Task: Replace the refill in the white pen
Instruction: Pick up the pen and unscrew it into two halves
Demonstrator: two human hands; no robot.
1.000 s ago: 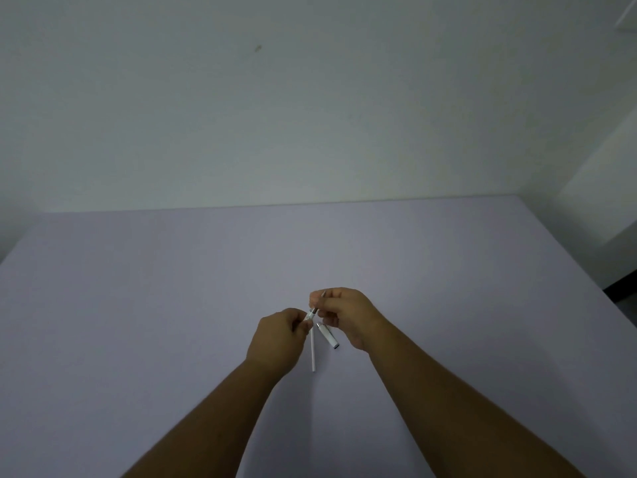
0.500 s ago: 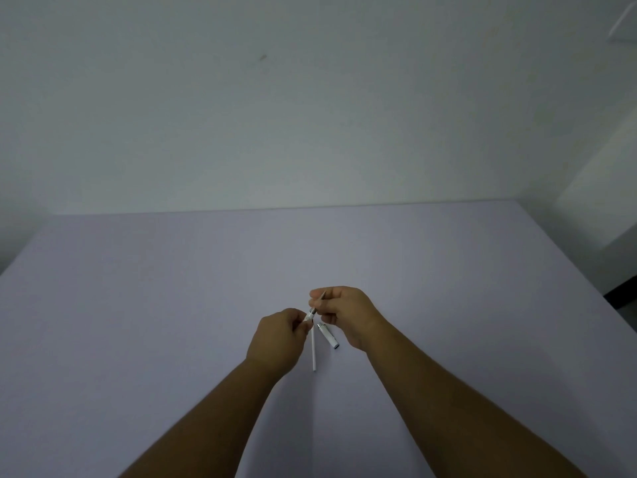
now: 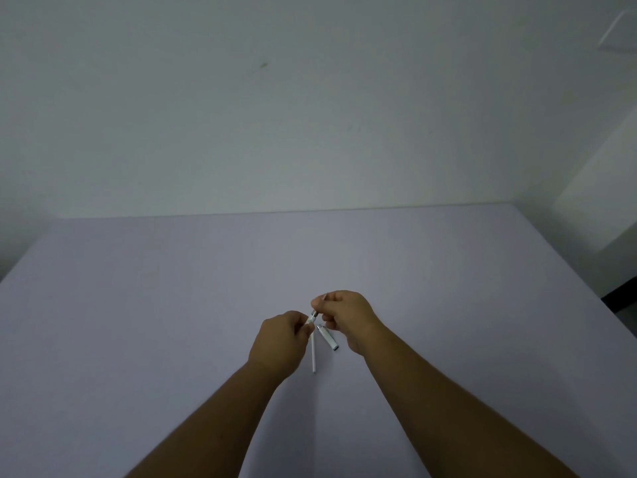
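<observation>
Both hands hold the white pen (image 3: 313,318) between them, above the middle of the table. My left hand (image 3: 281,341) grips the pen's white barrel, most of which is hidden in the fist. My right hand (image 3: 346,317) pinches the grey tip section at the pen's upper end. A thin white refill (image 3: 313,353) lies on the table just under the hands, pointing toward me. Beside it, to the right, lies a short white pen cap (image 3: 328,337) with a dark end.
The lavender table (image 3: 172,322) spreads wide on all sides of the hands. A pale wall (image 3: 310,115) rises behind its far edge. The table's right edge drops off toward a dark floor (image 3: 620,294).
The hands and pen stay almost in place; the right fingers have shifted slightly on the tip section. The refill and cap on the table have not moved.
</observation>
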